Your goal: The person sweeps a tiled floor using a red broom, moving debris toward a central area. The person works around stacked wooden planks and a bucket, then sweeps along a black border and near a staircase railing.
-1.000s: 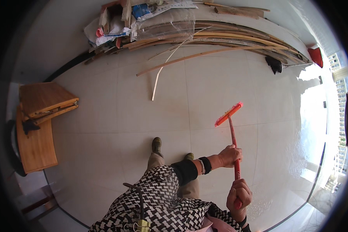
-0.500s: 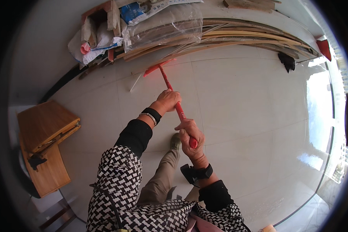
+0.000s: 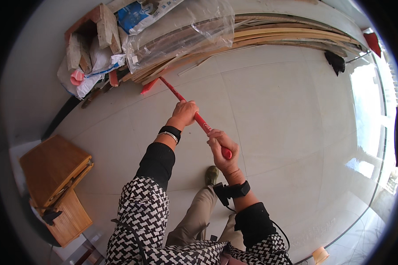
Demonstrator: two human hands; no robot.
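A red broom (image 3: pixel 202 123) slants across the floor in front of me, its handle end near my body and its head away to the far left. Up the handle, my left hand (image 3: pixel 184 112) is wrapped round the shaft. Closer to me, my right hand (image 3: pixel 224 150) grips the butt end, thumb along the top, with the red tip poking out past it. The broom head (image 3: pixel 150 86) rests low against the ends of the planks; part of it is hidden there and its bristles are not clear.
Long wooden planks (image 3: pixel 292 33) lie along the far wall, partly under clear plastic sheeting (image 3: pixel 181 39). Rough wooden blocks (image 3: pixel 82 48) and bags are heaped at far left. Wooden furniture (image 3: pixel 55 163) stands at left. A black object (image 3: pixel 334 62) lies far right, near bright glass.
The broom head has moved left, up to the plank ends, and the handle slants more. Both hands keep their grip. My view has shifted slightly, and my foot appears lower and farther right.
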